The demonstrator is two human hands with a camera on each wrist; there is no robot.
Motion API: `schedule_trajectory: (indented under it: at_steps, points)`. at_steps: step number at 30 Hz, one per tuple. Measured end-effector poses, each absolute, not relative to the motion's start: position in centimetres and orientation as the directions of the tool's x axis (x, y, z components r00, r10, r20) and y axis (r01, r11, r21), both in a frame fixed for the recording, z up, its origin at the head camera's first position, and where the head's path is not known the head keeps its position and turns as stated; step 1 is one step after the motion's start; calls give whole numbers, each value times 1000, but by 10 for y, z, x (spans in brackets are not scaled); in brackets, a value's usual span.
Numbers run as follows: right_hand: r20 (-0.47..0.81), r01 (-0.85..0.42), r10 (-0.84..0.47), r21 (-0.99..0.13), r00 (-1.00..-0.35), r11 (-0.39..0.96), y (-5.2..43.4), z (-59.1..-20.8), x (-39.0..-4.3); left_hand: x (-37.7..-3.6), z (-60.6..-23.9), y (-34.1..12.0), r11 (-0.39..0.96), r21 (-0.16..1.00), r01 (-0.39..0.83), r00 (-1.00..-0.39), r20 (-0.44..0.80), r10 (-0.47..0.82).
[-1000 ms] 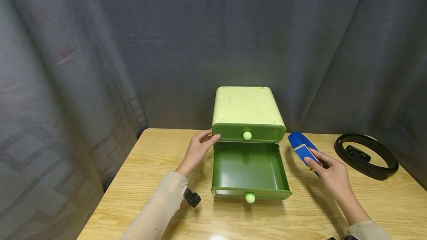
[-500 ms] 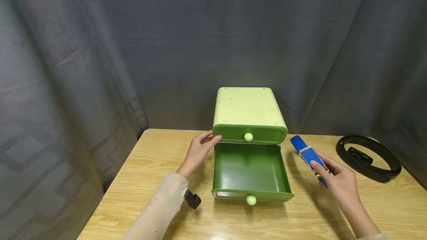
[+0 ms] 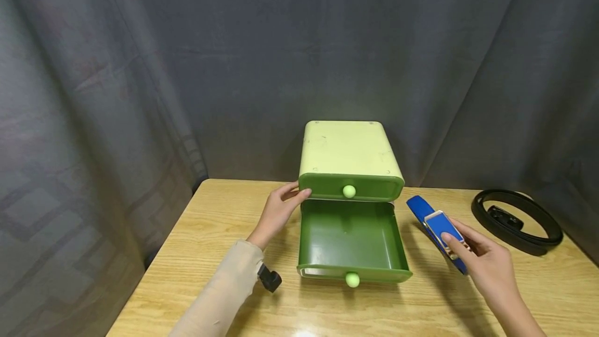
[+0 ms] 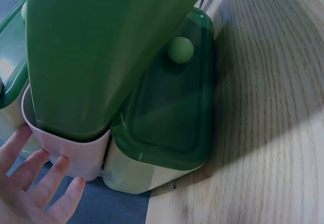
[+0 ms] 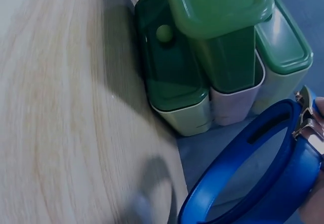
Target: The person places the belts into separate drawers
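In the head view, my right hand (image 3: 491,261) holds a coiled blue belt (image 3: 423,211) by its gold-edged buckle (image 3: 442,228), thumb on the buckle's face. The belt loop (image 5: 276,191) hangs large in the right wrist view. My left hand (image 3: 276,215) touches the left side of a small drawer cabinet (image 3: 348,147), thumb at the edge of its top drawer. The left wrist view shows the left fingers (image 4: 58,171) spread, nearly straight, against the pale pink middle tier. A green drawer (image 3: 351,238) with a round knob is pulled out; nothing lies in it.
A coiled black belt (image 3: 538,246) lies at the right of the wooden table (image 3: 196,238). Dark grey curtains (image 3: 252,66) hang behind and to the left. In the left wrist view, another drawer front (image 4: 174,107) stays pushed in beside the pulled-out one.
My right hand has moved right and slightly toward me with the blue belt, away from the drawer. The left hand and the pulled-out drawer keep their places.
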State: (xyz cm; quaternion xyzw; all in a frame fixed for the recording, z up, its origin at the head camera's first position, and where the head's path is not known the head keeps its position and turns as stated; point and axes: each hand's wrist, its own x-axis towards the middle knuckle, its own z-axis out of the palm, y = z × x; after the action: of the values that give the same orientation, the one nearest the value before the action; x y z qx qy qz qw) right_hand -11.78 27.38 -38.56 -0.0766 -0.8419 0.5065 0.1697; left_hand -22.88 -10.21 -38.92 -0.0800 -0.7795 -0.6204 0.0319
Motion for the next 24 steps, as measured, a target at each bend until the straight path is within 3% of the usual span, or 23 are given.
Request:
schedule_trajectory:
  at_steps: [5, 12, 24]
  points:
    - [201, -42, 286, -877, -937, 479, 274, -381, -111, -229, -388, -102, 215, 961, 173, -984, 158, 87]
    - [113, 59, 332, -882, -936, 468, 274, -376, -101, -228, -387, -102, 214, 962, 169, -984, 153, 87]
    - [161, 31, 334, -864, -929, 502, 264, -360, -84, -228, -388, -102, 220, 961, 167, -985, 151, 86]
